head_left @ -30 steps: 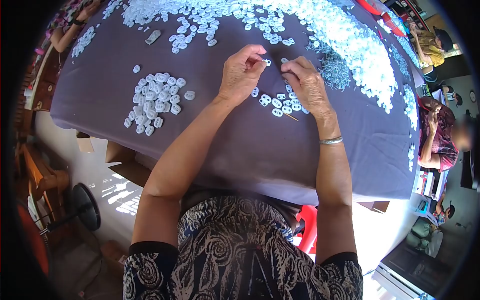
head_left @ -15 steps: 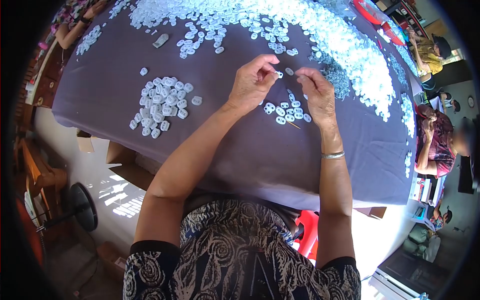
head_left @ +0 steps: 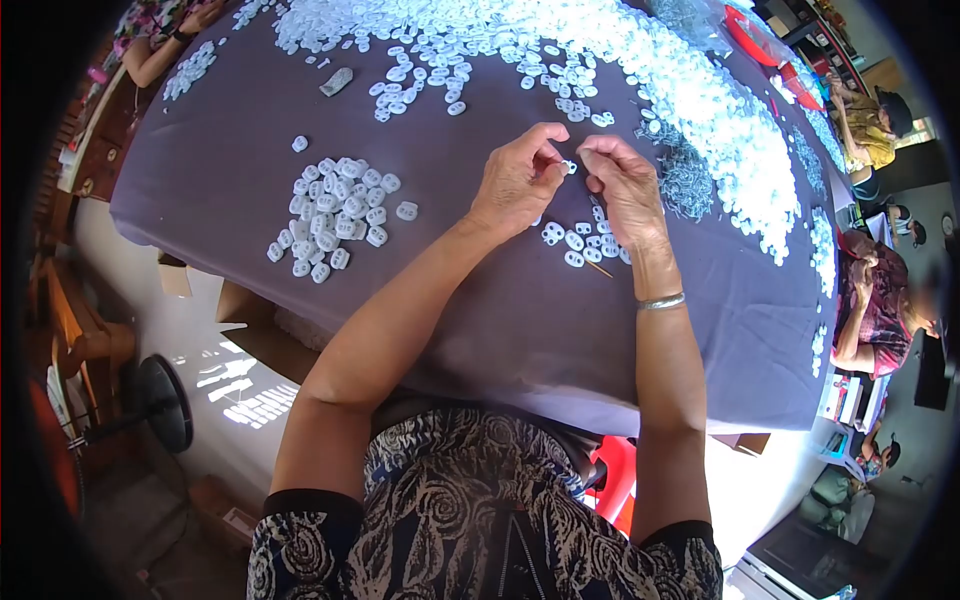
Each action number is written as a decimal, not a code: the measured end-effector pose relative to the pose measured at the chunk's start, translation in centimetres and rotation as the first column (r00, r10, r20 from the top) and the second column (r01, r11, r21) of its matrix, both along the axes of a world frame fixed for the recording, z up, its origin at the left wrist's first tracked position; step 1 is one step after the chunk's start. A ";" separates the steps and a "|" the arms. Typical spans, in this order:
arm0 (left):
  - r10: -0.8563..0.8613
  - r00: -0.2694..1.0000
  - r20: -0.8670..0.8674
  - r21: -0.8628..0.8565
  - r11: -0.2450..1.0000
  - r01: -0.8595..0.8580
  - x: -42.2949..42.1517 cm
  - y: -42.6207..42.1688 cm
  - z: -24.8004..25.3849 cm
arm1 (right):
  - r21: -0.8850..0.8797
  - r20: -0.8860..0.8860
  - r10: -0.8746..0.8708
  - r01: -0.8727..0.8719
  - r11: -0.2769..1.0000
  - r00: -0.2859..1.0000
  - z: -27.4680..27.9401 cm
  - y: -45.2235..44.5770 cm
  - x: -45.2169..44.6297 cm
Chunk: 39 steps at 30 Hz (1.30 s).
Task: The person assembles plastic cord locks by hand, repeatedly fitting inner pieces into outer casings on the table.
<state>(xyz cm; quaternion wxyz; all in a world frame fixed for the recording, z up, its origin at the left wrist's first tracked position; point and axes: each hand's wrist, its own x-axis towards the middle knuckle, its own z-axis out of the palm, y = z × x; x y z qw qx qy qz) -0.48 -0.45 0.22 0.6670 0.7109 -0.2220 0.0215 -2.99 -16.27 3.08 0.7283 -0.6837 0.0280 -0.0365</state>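
Note:
My left hand (head_left: 522,182) pinches a small white plastic piece with holes (head_left: 570,167) between thumb and fingertips, above the cloth. Close on its right, my right hand (head_left: 627,190) has its thumb and fingers pressed together near that piece; what they hold, if anything, is too small to make out. Below the hands lie several loose white oval pieces (head_left: 574,241), partly covered by my right hand, with a thin yellowish stick (head_left: 598,269) beside them. To the left sits a heap of white two-holed pieces (head_left: 325,215). A pile of small grey metal parts (head_left: 688,185) is just right of my right hand.
A large bank of white pieces (head_left: 720,130) curves across the far side of the dark tablecloth (head_left: 480,320). A greyish lump (head_left: 337,81) lies at the upper left. Red basins (head_left: 750,36) stand at the far right. Other people sit around the table, one in a dark red shirt (head_left: 868,300).
My right hand has moved left, closer to the piece in my left hand, and its fingers have curled in. The whole view has shifted slightly.

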 end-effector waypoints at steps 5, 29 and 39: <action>-0.066 0.996 -0.061 -0.025 0.998 0.065 -0.2 -0.4 0.5 | 0.103 0.015 0.010 -0.012 0.995 1.000 -0.3 -0.2 -0.6; -0.087 0.996 -0.015 -0.020 0.996 0.087 -0.3 -0.3 -0.1 | 0.028 -0.017 0.032 -0.031 0.999 0.999 -0.5 -0.1 -0.8; -0.082 0.996 -0.033 -0.040 0.996 0.080 -0.4 -0.3 0.0 | -0.058 -0.006 0.048 -0.048 0.997 0.999 -0.6 -0.2 -0.8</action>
